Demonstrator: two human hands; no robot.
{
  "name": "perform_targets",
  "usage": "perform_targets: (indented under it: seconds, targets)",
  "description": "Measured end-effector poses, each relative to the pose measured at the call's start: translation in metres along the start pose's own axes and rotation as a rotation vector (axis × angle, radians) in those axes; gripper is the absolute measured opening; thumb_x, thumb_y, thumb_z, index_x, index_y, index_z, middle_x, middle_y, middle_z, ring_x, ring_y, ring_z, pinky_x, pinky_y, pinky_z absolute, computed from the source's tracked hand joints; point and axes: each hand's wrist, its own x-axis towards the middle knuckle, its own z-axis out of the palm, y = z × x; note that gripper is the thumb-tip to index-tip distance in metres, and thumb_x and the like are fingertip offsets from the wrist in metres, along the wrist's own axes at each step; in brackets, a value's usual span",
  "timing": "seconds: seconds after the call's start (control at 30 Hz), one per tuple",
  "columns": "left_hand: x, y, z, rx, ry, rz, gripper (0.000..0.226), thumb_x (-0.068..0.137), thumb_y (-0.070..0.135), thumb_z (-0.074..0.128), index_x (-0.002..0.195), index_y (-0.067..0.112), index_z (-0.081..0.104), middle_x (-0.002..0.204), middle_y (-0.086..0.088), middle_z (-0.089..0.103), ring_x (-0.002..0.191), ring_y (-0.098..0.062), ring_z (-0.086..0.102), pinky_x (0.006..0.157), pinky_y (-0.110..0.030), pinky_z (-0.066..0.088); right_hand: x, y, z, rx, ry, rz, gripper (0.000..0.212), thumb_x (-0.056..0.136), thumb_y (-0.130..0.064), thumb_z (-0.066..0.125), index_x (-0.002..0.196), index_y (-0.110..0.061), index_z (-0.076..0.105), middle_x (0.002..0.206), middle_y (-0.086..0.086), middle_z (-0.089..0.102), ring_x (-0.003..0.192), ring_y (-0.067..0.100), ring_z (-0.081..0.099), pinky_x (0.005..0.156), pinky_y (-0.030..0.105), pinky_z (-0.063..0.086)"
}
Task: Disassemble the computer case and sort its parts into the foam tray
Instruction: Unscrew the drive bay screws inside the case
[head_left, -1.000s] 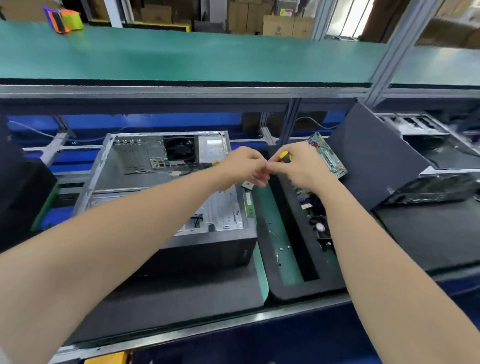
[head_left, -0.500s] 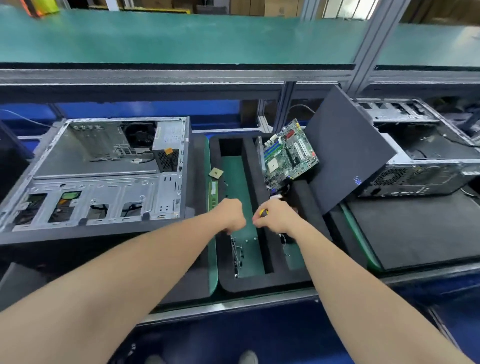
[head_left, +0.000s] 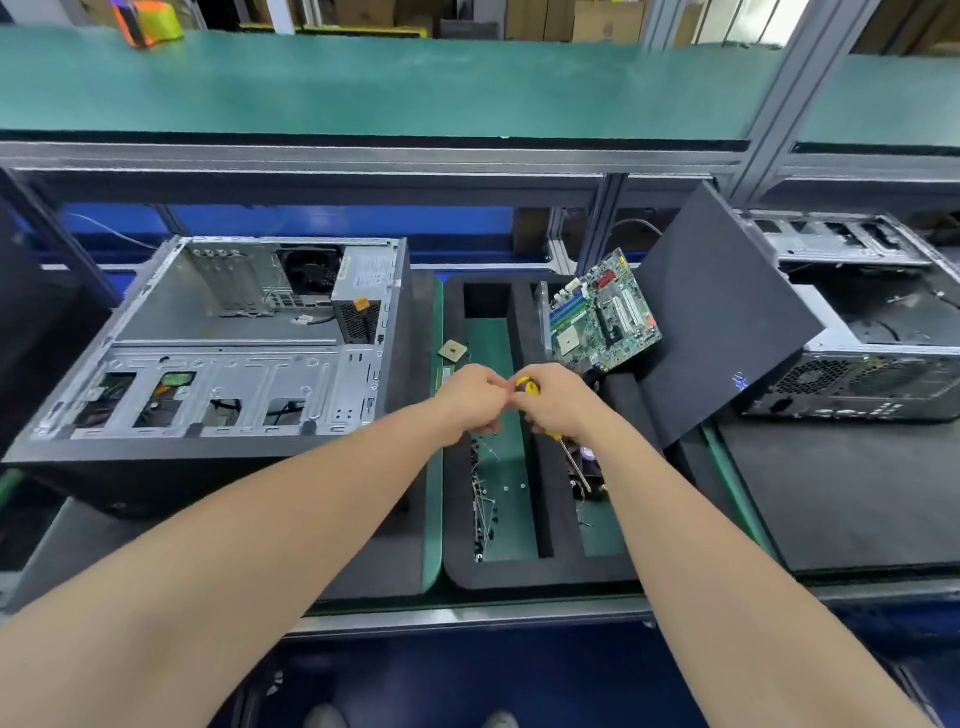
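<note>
- The person's right hand (head_left: 558, 402) was wrapped around a screwdriver (head_left: 528, 387). The yellow handle end poked out by the thumb, and the metal shaft angled down toward the person over the right slot of the foam tray (head_left: 519, 579).
- The left hand (head_left: 475, 397) was curled up right against the right one, fingertips meeting near the handle. Honestly couldn't tell if it was pinching anything, since the fingers hid it.
- Both hands hovered over the tray's left slot, which had a green floor with a scatter of small screws (head_left: 483, 499) along its left edge.
- The computer case (head_left: 234, 343) lay on its side just left of the tray, open side up. The power supply (head_left: 363, 301) and a rear fan (head_left: 311, 270) sat in its far corner.
- A motherboard (head_left: 602, 312) stood tilted at the far end of the tray's right slot.
- A small square chip (head_left: 451, 351) sat on the tray's left rim.
- A black side panel (head_left: 722, 317) leaned against a second case (head_left: 857, 364) on the right, its lower edge down by the tray.
- A green shelf (head_left: 363, 83) ran across above all of it.
</note>
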Motion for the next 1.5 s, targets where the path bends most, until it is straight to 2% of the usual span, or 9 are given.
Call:
perform_targets:
  seconds: [0.1, 0.17, 0.4, 0.47, 0.53, 0.73, 0.8, 0.93, 1.5]
  targets:
    - [0.000, 0.025, -0.026, -0.146, 0.013, 0.078, 0.019, 0.096, 0.013, 0.057, 0.109, 0.013, 0.071, 0.098, -0.008, 0.076, 0.070, -0.020, 0.069, 0.075, -0.040, 0.062, 0.006, -0.044, -0.019, -0.079, 0.105, -0.089, 0.013, 0.097, -0.016, 0.068, 0.103, -0.007, 0.076, 0.099, 0.017, 0.074, 0.087, 0.037, 0.074, 0.081, 0.052, 0.062]
    - [-0.007, 0.031, -0.058, -0.181, 0.027, 0.134, 0.018, 0.098, 0.013, 0.058, 0.111, 0.016, 0.070, 0.096, -0.003, 0.077, 0.076, -0.020, 0.072, 0.075, -0.036, 0.063, 0.007, -0.080, -0.026, -0.140, 0.217, -0.155, 0.021, 0.097, -0.025, 0.073, 0.110, -0.009, 0.076, 0.105, 0.012, 0.071, 0.096, 0.036, 0.070, 0.080, 0.043, 0.059]
    - [-0.052, -0.001, -0.179, -0.114, -0.096, 0.260, 0.039, 0.090, -0.010, 0.044, 0.115, 0.008, 0.068, 0.108, -0.006, 0.077, 0.100, -0.024, 0.073, 0.085, -0.033, 0.056, 0.006, -0.203, -0.006, 0.003, 0.494, -0.433, 0.030, 0.098, -0.043, 0.070, 0.099, -0.013, 0.069, 0.092, 0.002, 0.067, 0.085, 0.021, 0.058, 0.060, 0.022, 0.036]
    - [-0.064, -0.018, -0.213, -0.068, -0.091, 0.291, 0.044, 0.087, -0.013, 0.041, 0.111, 0.008, 0.071, 0.105, -0.008, 0.077, 0.101, -0.026, 0.072, 0.087, -0.035, 0.056, 0.009, -0.235, 0.011, 0.086, 0.491, -0.463, 0.030, 0.099, -0.043, 0.069, 0.099, -0.013, 0.065, 0.090, 0.002, 0.066, 0.084, 0.022, 0.062, 0.064, 0.023, 0.049]
    - [-0.075, -0.039, -0.247, -0.039, -0.057, 0.303, 0.044, 0.085, -0.015, 0.040, 0.106, 0.007, 0.072, 0.099, -0.011, 0.077, 0.096, -0.024, 0.073, 0.083, -0.034, 0.057, 0.013, -0.266, 0.033, 0.143, 0.461, -0.479, 0.031, 0.099, -0.044, 0.068, 0.099, -0.013, 0.063, 0.086, 0.001, 0.066, 0.082, 0.020, 0.065, 0.070, 0.040, 0.060]
    - [-0.095, -0.115, -0.347, 0.161, 0.009, 0.301, 0.053, 0.084, -0.016, 0.040, 0.095, 0.018, 0.079, 0.100, -0.001, 0.078, 0.098, -0.018, 0.071, 0.091, -0.032, 0.056, 0.023, -0.341, 0.119, 0.084, 0.411, -0.513, 0.034, 0.102, -0.053, 0.059, 0.102, -0.019, 0.055, 0.083, -0.004, 0.064, 0.082, 0.012, 0.054, 0.058, 0.027, 0.035]
    - [-0.099, -0.140, -0.371, 0.200, -0.011, 0.297, 0.054, 0.084, -0.016, 0.040, 0.088, 0.020, 0.079, 0.099, 0.004, 0.078, 0.097, -0.016, 0.071, 0.090, -0.026, 0.056, 0.025, -0.361, 0.146, 0.089, 0.356, -0.513, 0.035, 0.104, -0.051, 0.057, 0.106, -0.017, 0.051, 0.083, 0.005, 0.065, 0.082, 0.020, 0.061, 0.061, 0.034, 0.046]
    - [-0.105, -0.175, -0.402, 0.308, -0.008, 0.315, 0.047, 0.078, -0.015, 0.036, 0.091, 0.006, 0.077, 0.081, 0.020, 0.075, 0.077, 0.006, 0.067, 0.062, -0.003, 0.043, 0.025, -0.391, 0.189, 0.069, 0.256, -0.505, 0.033, 0.107, -0.045, 0.056, 0.109, -0.014, 0.046, 0.082, 0.013, 0.068, 0.074, 0.034, 0.070, 0.069, 0.057, 0.059]
    - [-0.094, -0.223, -0.427, 0.419, 0.028, 0.404, 0.064, 0.075, -0.007, 0.035, 0.078, 0.046, 0.071, 0.085, 0.018, 0.076, 0.088, 0.006, 0.065, 0.082, -0.033, 0.054, 0.026, -0.404, 0.241, -0.014, 0.237, -0.477, 0.026, 0.107, -0.041, 0.058, 0.109, -0.018, 0.046, 0.083, 0.008, 0.067, 0.073, 0.031, 0.070, 0.072, 0.055, 0.059]
